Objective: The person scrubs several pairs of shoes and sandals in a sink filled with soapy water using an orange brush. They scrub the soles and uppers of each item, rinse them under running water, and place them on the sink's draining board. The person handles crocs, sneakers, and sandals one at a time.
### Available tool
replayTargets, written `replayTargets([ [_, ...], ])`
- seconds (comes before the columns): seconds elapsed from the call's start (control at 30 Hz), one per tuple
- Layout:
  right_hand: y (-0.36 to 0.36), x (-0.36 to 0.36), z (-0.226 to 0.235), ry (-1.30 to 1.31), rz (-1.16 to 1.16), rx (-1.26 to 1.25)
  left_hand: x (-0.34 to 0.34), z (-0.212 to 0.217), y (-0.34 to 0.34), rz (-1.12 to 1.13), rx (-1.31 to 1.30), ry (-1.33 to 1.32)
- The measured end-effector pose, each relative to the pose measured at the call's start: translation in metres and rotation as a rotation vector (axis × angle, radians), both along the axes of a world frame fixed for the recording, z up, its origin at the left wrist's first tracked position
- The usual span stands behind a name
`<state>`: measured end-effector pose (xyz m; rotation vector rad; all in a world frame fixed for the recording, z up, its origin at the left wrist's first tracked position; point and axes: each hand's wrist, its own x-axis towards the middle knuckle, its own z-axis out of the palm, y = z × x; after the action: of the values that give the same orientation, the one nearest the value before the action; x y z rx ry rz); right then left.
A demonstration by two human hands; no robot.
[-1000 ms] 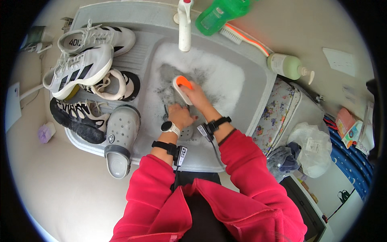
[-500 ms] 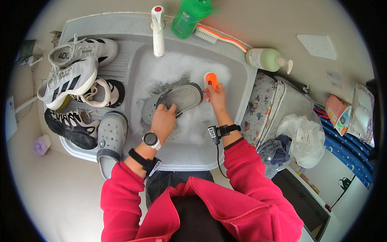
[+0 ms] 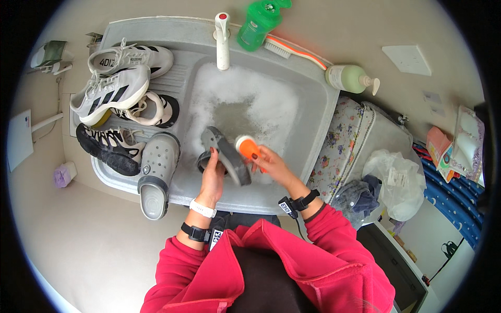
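Over the front of the grey sink, my left hand is closed around a wet grey clog, tilted up on its side with its sole toward the right. My right hand grips an orange-handled scrub brush, its pale head close against the clog's sole; whether the bristles touch it I cannot tell. White suds float on the water in the basin. A matching grey clog lies at the sink's left front edge.
White sneakers and a black-and-white shoe crowd the left drainboard. The faucet stands at the back, with a green bottle, a long-handled brush and a pump bottle along the edge.
The clog has been lifted from the suds and turned onto its side toward me. My right hand has brought the brush left and nearer, up to the clog.
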<state>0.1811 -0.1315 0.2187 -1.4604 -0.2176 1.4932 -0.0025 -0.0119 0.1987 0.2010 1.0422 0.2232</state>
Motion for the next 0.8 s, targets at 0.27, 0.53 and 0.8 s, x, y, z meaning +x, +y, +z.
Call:
replayTargets([
  [0.27,0.067,0.021,-0.034,-0.265,0.066,0.023,-0.003,-0.013,-0.034,0.037,0.241,0.216],
  [0.53,0.26,-0.009,0.008,-1.19,-0.022,0.524,-0.006,-0.043,-0.035,0.01,0.364,0.204],
  [0.8,0.353,0.034,-0.006,-1.723,0.104,0.422,-0.009,-0.063,-0.036,-0.09,0.611,0.272],
])
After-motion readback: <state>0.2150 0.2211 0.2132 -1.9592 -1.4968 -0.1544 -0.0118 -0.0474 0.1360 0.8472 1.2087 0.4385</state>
